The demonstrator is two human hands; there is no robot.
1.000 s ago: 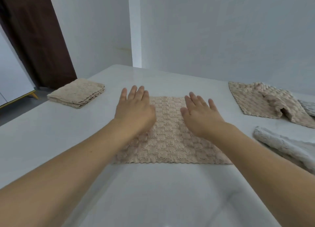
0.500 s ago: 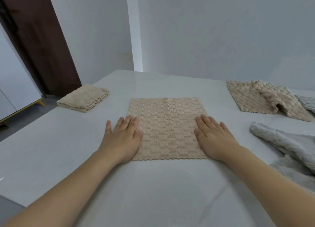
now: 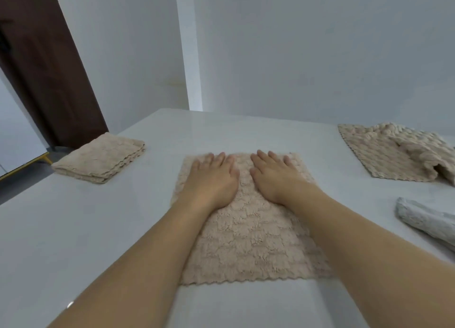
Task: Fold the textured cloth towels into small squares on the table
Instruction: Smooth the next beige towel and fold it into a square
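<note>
White walls and a dark brown door (image 3: pixel 44 64) at far left back our white table (image 3: pixel 73 229). At the table's left edge we see a folded beige stack (image 3: pixel 99 158), scalloped edges, already squared. Centre: a beige textured towel (image 3: pixel 248 236) lies flat, near edge scalloped, far edge under our fingertips. Our left hand (image 3: pixel 213 180) presses palm-down on the towel's far left part, fingers straight and together, gripping nothing. Just beside it, not touching, our right hand (image 3: pixel 273 177) lies flat too, fingers straight and slightly spread, pressing the far right part. Both forearms cross the towel's side edges. Far right, well apart: a rumpled beige towel (image 3: pixel 384 153), one part bunched up. Nearer, at the right frame edge, a grey cloth (image 3: pixel 428 219), partly cut off.
</note>
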